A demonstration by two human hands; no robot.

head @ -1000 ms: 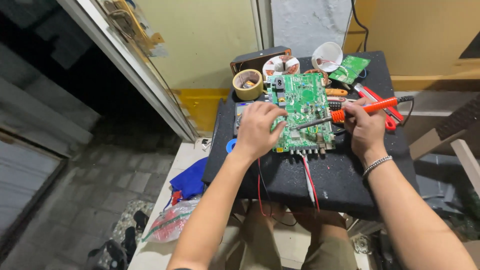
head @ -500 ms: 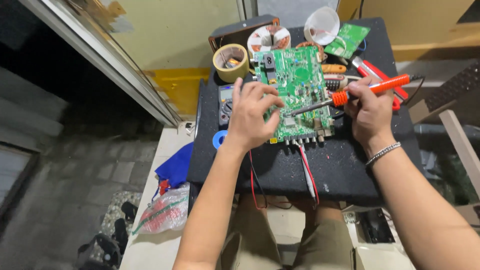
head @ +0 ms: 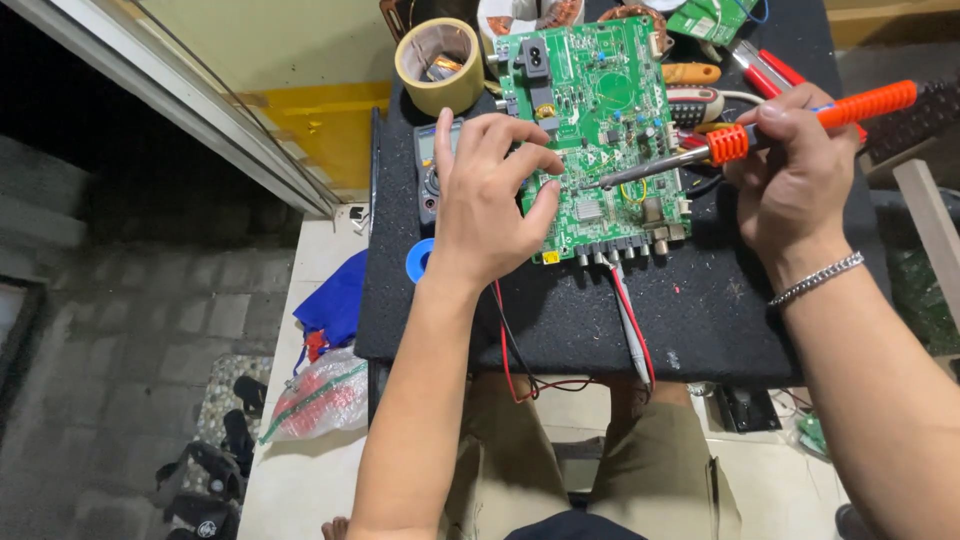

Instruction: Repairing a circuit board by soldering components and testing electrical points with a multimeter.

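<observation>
A roll of tan tape (head: 440, 62) stands on the desk (head: 700, 310) beyond the left hand, and a multimeter (head: 430, 170) lies half hidden under that hand's fingers. A small blue roll (head: 417, 260) sits just left of the left wrist. Red-handled pliers (head: 765, 68) lie beyond the right hand. Below and left of the left forearm — on the floor — a blue cloth (head: 340, 300) and a clear plastic bag (head: 320, 395).

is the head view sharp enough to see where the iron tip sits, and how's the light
Head view: sharp and evenly lit over the green circuit board; the soldering iron in the right hand shows its tip on the board's middle. The left hand is crisp. The floor at far left falls into deep shadow. Frame edges bend slightly.
</observation>
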